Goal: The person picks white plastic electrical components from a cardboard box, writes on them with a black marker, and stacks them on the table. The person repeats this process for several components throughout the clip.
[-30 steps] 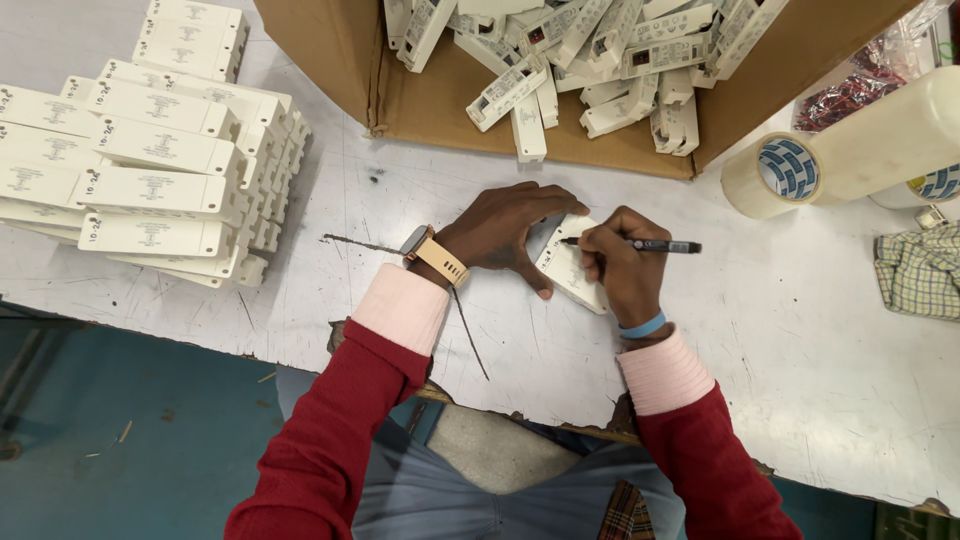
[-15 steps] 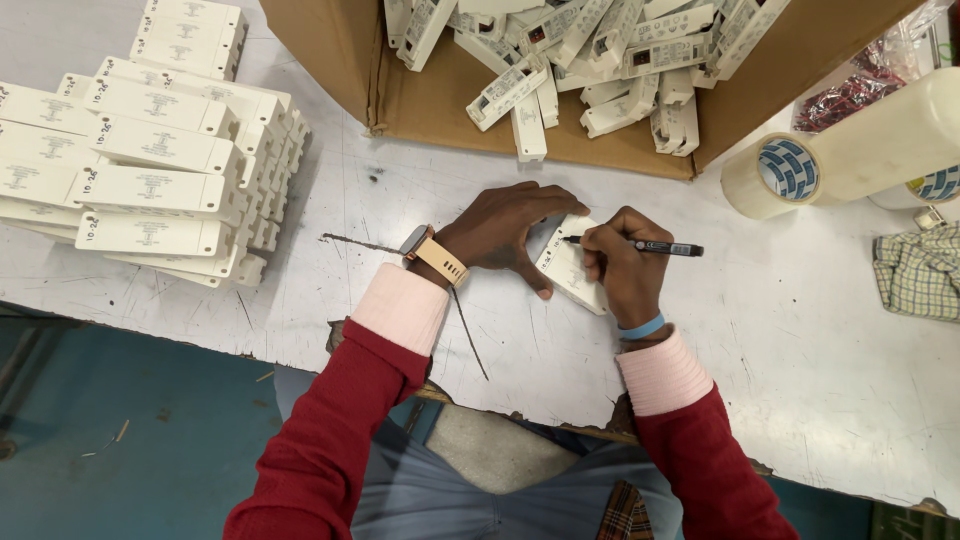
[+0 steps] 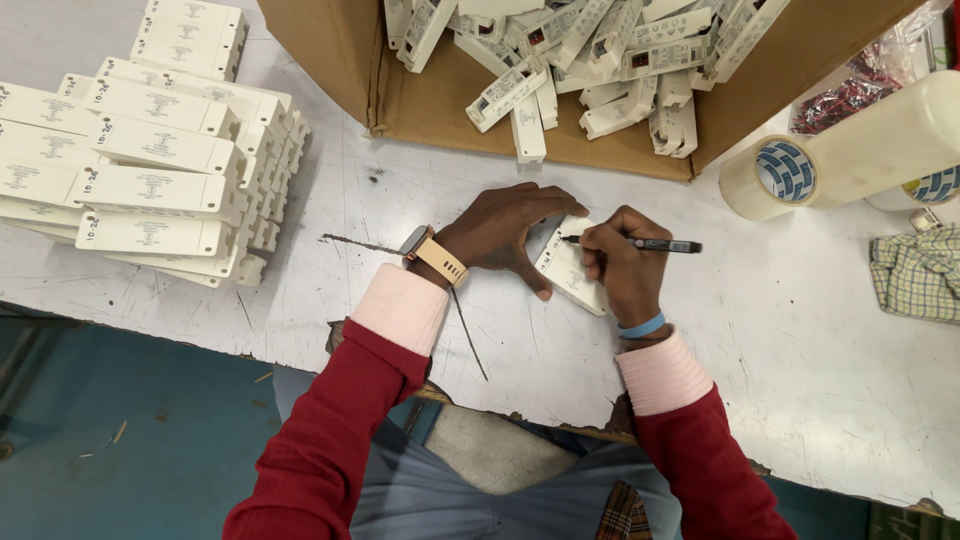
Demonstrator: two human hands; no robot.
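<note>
One white plastic unit [image 3: 570, 272] lies on the scratched white table [image 3: 800, 340] under both hands; we see the left hand [image 3: 505, 232] spread flat, pressing it down; the right hand [image 3: 622, 265] pinches a black pen [image 3: 650, 245], tip on the unit; stacked white units [image 3: 150, 170] sit well apart, a cardboard box [image 3: 560, 90] beyond.

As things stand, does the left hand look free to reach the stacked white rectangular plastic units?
Probably yes: bare table lies between the left hand and stacked units, though it is pressing a white unit.
</note>
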